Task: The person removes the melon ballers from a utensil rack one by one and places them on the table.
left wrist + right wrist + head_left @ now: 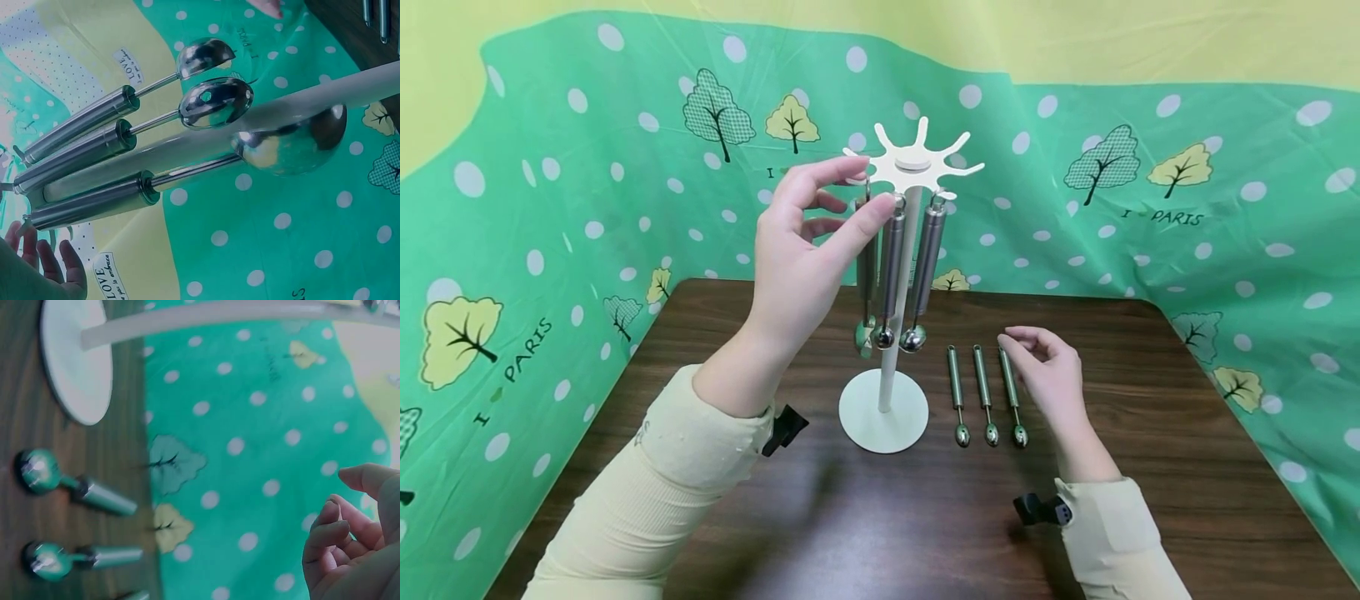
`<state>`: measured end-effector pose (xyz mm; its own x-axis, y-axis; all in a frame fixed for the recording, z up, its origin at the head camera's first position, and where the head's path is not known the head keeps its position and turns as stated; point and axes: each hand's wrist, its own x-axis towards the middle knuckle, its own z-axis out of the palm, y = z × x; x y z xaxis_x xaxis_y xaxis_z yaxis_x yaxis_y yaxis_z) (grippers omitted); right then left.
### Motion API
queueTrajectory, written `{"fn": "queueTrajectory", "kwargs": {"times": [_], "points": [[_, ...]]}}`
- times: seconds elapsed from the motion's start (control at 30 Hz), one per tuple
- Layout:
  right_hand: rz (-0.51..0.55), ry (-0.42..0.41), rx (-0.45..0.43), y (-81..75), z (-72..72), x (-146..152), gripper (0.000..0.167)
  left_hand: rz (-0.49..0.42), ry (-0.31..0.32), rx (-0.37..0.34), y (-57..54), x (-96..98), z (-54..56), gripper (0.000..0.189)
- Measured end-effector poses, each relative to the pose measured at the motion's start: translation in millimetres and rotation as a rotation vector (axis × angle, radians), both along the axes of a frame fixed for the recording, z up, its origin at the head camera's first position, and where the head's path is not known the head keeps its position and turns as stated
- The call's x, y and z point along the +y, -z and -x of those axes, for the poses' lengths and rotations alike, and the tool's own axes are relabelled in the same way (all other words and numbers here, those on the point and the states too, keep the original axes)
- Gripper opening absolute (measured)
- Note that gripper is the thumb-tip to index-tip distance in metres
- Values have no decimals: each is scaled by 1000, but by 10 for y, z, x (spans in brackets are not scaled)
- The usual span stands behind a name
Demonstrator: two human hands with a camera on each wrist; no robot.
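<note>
Three steel melon scoops (929, 254) with thick handles and small round bowls hang from a white spoked stand (883, 437). My left hand (797, 258) is raised at the stand's left side, thumb and forefinger spread apart around the leftmost hanging scoop (867, 267) near its top loop. In the left wrist view its fingers (74, 262) lie beside a handle end; whether they touch is unclear. Three more scoops (982, 379) lie in a row on the table. My right hand (1051, 375) hovers by the rightmost lying scoop (1009, 379), fingers loosely bent, holding nothing.
The brown wood-grain table (760, 508) carries the stand and the scoops. A green dotted cloth (1052, 192) with tree prints surrounds the table at the back and sides. Each wrist wears a small black mount (785, 430).
</note>
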<state>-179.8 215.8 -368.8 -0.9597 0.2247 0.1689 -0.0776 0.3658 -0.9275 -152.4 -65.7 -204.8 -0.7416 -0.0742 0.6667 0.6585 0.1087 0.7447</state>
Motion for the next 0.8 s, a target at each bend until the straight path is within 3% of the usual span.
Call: {"fn": "queueTrajectory", "kwargs": {"times": [0.27, 0.63, 0.8], "points": [[50, -39, 104, -254, -100, -154, 10, -2, -14, 26, 10, 3, 1, 28], [85, -164, 197, -560, -208, -408, 9, -36, -15, 66, 2, 2, -15, 22], [147, -203, 216, -669, -212, -508, 10, -58, 7, 44, 5, -20, 1, 22]]}}
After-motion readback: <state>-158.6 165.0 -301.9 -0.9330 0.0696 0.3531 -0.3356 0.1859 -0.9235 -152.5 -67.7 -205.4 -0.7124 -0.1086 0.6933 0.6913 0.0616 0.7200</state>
